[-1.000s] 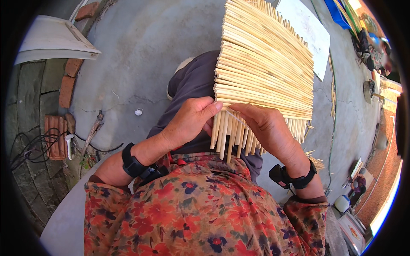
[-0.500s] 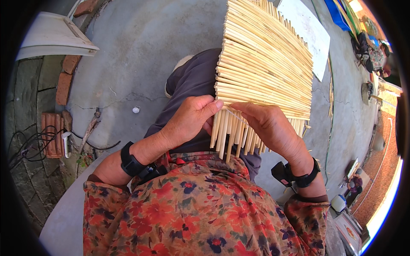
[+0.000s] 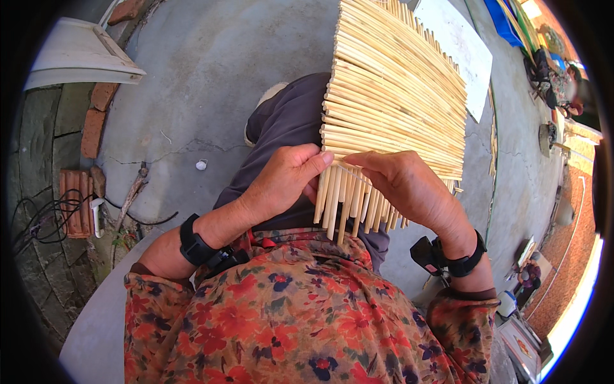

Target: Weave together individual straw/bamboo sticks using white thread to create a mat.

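Observation:
A mat of pale reed stalks (image 3: 396, 96) lies over my dark-trousered lap, its stalks running crosswise. Below its near edge, a row of shorter reed ends (image 3: 348, 198) points toward me. My left hand (image 3: 284, 179) is closed at the mat's near left corner, thumb pressed on top and some fingers hidden beneath. Just to its right, my right hand (image 3: 406, 189) bends over the near edge with its fingers curled together. A thin pale strand (image 3: 353, 173) slants across the short reed ends between the hands and runs into the right one. The right fingertips are partly hidden.
A white board (image 3: 457, 54) lies beyond the mat on the grey concrete floor (image 3: 192, 96). On the left are bricks (image 3: 93, 131), a stick (image 3: 132, 192), black cable (image 3: 57, 211) and a white panel (image 3: 80, 54). A person (image 3: 569, 89) sits at the far right.
My right forearm and wrist have swung slightly outward to the right. Both hands' fingers stay at nearly the same place on the mat's edge.

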A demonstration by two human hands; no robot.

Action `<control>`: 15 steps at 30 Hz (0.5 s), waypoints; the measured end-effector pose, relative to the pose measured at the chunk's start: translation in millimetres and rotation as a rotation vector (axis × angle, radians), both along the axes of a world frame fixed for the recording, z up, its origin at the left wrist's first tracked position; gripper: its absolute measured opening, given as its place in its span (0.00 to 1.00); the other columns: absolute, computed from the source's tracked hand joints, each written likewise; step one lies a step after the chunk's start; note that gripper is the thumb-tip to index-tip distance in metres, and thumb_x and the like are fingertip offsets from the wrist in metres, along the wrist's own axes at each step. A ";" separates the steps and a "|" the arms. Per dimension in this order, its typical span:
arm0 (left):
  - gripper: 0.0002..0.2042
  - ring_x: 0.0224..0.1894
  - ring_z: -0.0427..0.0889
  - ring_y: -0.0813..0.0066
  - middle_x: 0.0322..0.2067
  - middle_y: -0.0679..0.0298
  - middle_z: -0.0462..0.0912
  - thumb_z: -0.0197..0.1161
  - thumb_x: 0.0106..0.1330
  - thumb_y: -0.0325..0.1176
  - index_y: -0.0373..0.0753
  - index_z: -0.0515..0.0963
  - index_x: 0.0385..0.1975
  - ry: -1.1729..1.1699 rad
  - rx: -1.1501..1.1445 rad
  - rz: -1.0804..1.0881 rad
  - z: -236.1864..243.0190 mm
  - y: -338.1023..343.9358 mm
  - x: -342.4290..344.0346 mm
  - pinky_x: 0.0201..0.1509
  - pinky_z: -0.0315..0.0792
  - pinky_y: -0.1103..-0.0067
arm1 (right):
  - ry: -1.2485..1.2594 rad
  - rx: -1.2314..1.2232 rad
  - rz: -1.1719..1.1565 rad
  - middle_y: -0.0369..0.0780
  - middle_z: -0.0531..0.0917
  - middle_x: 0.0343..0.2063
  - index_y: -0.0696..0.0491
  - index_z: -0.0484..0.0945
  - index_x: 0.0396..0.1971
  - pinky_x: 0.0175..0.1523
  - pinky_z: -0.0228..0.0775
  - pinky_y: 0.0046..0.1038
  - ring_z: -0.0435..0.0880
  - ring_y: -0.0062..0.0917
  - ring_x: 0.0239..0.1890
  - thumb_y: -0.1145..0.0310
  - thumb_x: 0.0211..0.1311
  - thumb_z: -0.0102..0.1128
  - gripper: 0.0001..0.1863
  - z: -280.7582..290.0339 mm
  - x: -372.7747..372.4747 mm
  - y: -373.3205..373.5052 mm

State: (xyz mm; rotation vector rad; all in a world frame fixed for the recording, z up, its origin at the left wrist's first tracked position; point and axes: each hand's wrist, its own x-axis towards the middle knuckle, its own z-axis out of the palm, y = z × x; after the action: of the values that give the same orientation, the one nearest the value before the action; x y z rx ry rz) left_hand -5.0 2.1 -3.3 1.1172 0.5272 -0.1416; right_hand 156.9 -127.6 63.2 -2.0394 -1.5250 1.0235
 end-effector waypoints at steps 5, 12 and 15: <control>0.14 0.32 0.79 0.81 0.32 0.63 0.79 0.50 0.70 0.38 0.30 0.73 0.36 0.017 0.084 -0.042 1.4 -1.2 -1.1 0.35 0.76 0.82 | -0.045 -0.069 0.099 0.49 0.80 0.24 0.53 0.79 0.41 0.35 0.72 0.36 0.80 0.43 0.29 0.71 0.58 0.52 0.12 9.0 6.7 10.2; 0.14 0.40 0.76 0.83 0.35 0.60 0.80 0.57 0.65 0.32 0.26 0.74 0.42 -0.127 -0.129 0.085 -4.0 -15.5 -13.9 0.45 0.72 0.82 | -0.241 -0.094 0.259 0.46 0.81 0.24 0.53 0.79 0.39 0.35 0.74 0.35 0.82 0.39 0.31 0.74 0.52 0.53 0.13 9.1 6.9 17.2; 0.14 0.39 0.75 0.84 0.35 0.60 0.80 0.57 0.64 0.31 0.26 0.74 0.43 -0.144 -0.009 0.011 -5.0 -11.5 -14.3 0.44 0.72 0.82 | -0.324 -0.088 0.269 0.44 0.81 0.25 0.54 0.78 0.38 0.35 0.74 0.34 0.82 0.37 0.31 0.75 0.51 0.54 0.13 10.4 -0.9 14.2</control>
State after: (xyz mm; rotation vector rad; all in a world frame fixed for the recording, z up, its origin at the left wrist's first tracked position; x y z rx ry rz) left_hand -19.3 -9.4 -8.3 1.1062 0.4036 -0.0533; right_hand 155.9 -113.4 73.6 -2.1850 -1.9955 0.8984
